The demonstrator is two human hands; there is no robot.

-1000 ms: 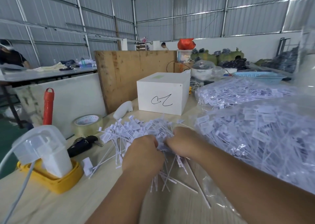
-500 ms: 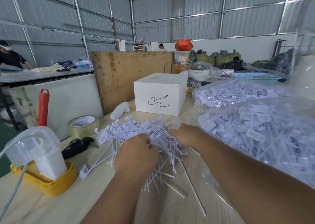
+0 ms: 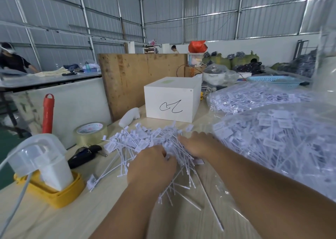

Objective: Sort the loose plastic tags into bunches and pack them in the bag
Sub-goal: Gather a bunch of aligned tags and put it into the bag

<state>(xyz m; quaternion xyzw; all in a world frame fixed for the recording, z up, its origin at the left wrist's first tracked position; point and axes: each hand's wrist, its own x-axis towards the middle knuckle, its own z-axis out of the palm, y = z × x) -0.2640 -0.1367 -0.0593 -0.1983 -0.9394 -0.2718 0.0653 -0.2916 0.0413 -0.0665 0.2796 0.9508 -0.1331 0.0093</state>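
- You have one loose heap of white plastic tags on the wooden table, lying in front of the white box; the tags are too many and too tangled to count.
- Two clear bags already filled with tags lie to the right of the white box, the nearer one just right of the heap and the farther bag behind it.
- One white box stands on the table, with a black scribble on its front face.
- One roll of clear tape, one white handled tool and one black bunch of keys sit left of the box and in front of it; one red handle and one yellow tray holding a white container lie further left still.
- One blue basket sits to the right of the box and behind it.
- Your left hand rests on the near edge of the heap, fingers curled around a fan of tag stems that spray out below it toward you.
- Your right hand lies on the right side of the heap, just beside the left hand, palm down with the fingers pushed in among the tags; you cannot tell whether it grips any.
- The heap lies under and beyond both hands, between them and the white box.
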